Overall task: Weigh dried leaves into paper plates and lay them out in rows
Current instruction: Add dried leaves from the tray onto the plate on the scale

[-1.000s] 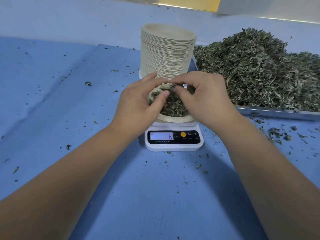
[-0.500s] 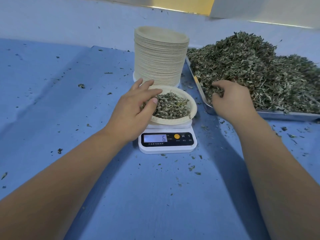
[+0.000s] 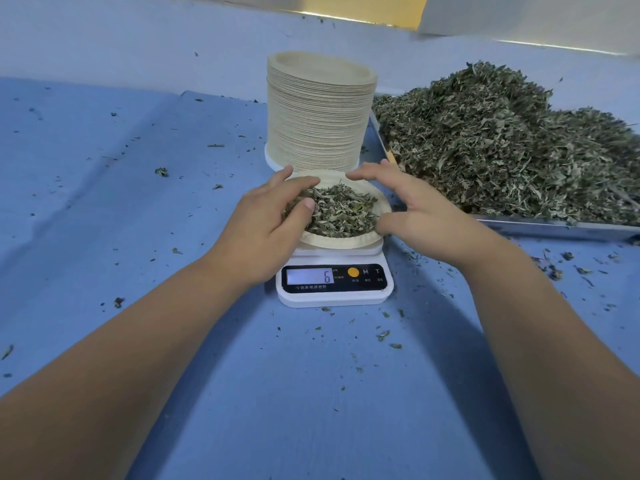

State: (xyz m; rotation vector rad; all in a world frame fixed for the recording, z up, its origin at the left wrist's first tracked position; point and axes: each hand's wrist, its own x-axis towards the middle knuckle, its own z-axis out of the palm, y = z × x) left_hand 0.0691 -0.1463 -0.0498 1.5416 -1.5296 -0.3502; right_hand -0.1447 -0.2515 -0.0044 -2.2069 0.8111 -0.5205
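Leftmost, only loose crumbs of leaf are strewn over the blue table cover [image 3: 104,209]. Next, the left hand [image 3: 266,220] is laid over the left rim of the filled paper plate [image 3: 341,242], with the thumb on the portion of leaves [image 3: 339,213] and the fingers fairly straight across the far edge. Nothing is clenched, and the plate seems merely to be steadied. It is seated on the white scale [image 3: 367,296], whose display [image 3: 310,276] reads 6, so the portion is judged weighed and ready to be lifted off. Directly behind, the tall stack of empty plates [image 3: 318,116] is kept within reach, close enough that a move straight back would be blocked. The right hand [image 3: 426,216] is held open with fingers spread, just beside the plate's right rim; whether its thumb touches cannot be told. Farther right, the heap of dried leaves [image 3: 502,150] is piled in a metal tray [image 3: 554,231], whose corner lies near the scale and crowds that side.
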